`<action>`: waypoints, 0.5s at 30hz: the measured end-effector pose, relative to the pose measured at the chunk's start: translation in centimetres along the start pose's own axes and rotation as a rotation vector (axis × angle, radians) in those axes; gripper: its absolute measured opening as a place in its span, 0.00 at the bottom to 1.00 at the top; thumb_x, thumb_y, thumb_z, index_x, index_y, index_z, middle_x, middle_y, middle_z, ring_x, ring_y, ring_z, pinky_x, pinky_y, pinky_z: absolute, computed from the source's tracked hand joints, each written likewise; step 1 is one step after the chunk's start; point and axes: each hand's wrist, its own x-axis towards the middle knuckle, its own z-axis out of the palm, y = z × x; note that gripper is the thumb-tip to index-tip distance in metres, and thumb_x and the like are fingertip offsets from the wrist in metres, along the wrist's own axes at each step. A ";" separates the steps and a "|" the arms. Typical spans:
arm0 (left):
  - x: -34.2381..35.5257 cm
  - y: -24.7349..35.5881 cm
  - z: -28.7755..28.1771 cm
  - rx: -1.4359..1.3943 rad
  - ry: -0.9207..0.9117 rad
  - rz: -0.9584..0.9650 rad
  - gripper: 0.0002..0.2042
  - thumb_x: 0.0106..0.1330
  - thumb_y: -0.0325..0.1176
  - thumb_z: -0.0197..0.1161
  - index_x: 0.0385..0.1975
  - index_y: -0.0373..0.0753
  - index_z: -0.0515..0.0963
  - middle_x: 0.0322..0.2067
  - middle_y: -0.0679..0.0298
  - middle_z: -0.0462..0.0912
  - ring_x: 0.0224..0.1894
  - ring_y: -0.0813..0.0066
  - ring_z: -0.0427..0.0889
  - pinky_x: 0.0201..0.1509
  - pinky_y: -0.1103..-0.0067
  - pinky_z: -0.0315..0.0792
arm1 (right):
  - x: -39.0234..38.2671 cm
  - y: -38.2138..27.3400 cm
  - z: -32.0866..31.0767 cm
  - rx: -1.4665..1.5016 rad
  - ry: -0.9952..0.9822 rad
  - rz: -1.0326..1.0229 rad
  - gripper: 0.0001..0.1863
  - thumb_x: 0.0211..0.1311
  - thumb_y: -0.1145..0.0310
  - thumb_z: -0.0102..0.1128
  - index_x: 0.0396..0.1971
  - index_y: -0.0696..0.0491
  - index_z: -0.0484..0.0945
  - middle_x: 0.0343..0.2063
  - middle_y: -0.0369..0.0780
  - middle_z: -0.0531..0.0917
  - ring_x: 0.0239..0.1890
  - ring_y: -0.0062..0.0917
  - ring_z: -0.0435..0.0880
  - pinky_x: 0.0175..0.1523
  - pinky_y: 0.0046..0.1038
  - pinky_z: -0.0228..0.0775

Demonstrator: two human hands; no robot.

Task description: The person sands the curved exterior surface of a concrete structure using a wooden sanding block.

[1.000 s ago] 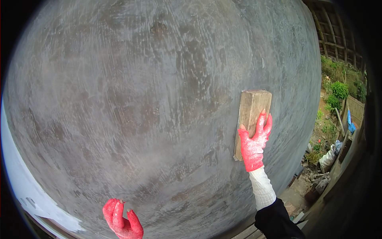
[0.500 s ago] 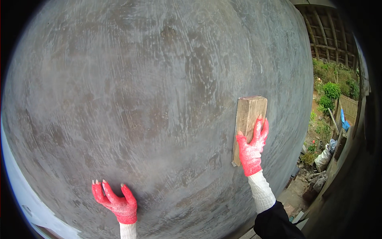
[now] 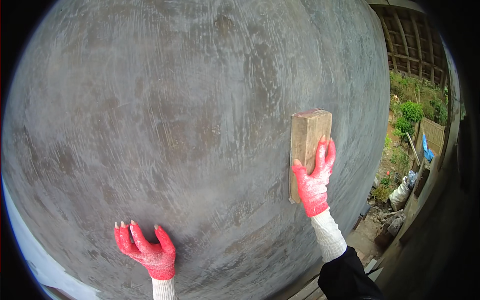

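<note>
A grey, mottled plastered wall [image 3: 210, 90] fills most of the head view, bulging with the lens. My right hand [image 3: 314, 180], in a red glove with cut-off fingertips and a white knit cuff, grips a rectangular wooden block [image 3: 305, 125] flat against the wall, right of centre; a thin layer shows along the block's wall-side edge. My left hand [image 3: 146, 250], gloved the same way, is at lower left with bare fingertips spread on the wall, holding nothing.
Beyond the wall's right edge are a timber roof underside [image 3: 415, 40], green bushes [image 3: 411, 111], a bamboo fence [image 3: 431, 131], a blue sheet [image 3: 427, 150], white sacks [image 3: 400, 192] and rubble. A pale surface [image 3: 35, 252] lies at lower left, wooden boards at the bottom right.
My left hand has risen from the lower edge and spread its fingers onto the wall. The block in my right hand dipped, then rose, shifting slightly left in view. The view shifted slightly too.
</note>
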 end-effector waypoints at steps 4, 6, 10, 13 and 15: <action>0.2 0.1 0.2 -0.014 -0.001 -0.001 0.30 0.61 0.25 0.64 0.65 0.30 0.62 0.66 0.45 0.56 0.69 0.44 0.56 0.70 0.56 0.57 | -10.2 -2.3 -0.6 0.050 -0.332 -0.612 0.48 0.33 0.50 0.81 0.62 0.34 0.70 0.67 0.49 0.59 0.56 0.50 0.70 0.56 0.52 0.66; 0.1 -0.1 -0.1 -0.005 0.009 -0.030 0.30 0.61 0.26 0.64 0.65 0.30 0.63 0.66 0.45 0.56 0.69 0.44 0.56 0.70 0.56 0.56 | -15.9 1.3 -1.2 0.056 -0.432 -0.675 0.49 0.29 0.47 0.82 0.61 0.29 0.70 0.65 0.48 0.60 0.54 0.50 0.71 0.53 0.55 0.66; 0.4 0.2 -0.2 -0.017 -0.007 0.004 0.30 0.61 0.26 0.64 0.64 0.31 0.63 0.66 0.45 0.56 0.69 0.43 0.56 0.70 0.55 0.56 | -10.8 7.3 -2.6 -0.105 -0.211 -0.270 0.62 0.35 0.58 0.82 0.73 0.44 0.52 0.69 0.56 0.51 0.67 0.58 0.58 0.65 0.54 0.58; 0.2 0.4 -0.1 -0.004 -0.008 -0.014 0.30 0.61 0.26 0.64 0.64 0.31 0.63 0.66 0.45 0.56 0.69 0.43 0.56 0.69 0.55 0.56 | 0.2 5.4 0.0 0.014 0.041 0.098 0.54 0.43 0.67 0.77 0.73 0.48 0.55 0.70 0.56 0.50 0.70 0.55 0.55 0.70 0.47 0.52; 0.3 0.5 -0.1 0.000 -0.005 -0.013 0.30 0.61 0.26 0.64 0.64 0.31 0.63 0.66 0.45 0.56 0.69 0.43 0.56 0.69 0.55 0.56 | 2.3 0.6 -0.2 -0.040 0.026 -0.035 0.53 0.42 0.65 0.78 0.71 0.48 0.58 0.70 0.56 0.52 0.68 0.55 0.58 0.68 0.47 0.55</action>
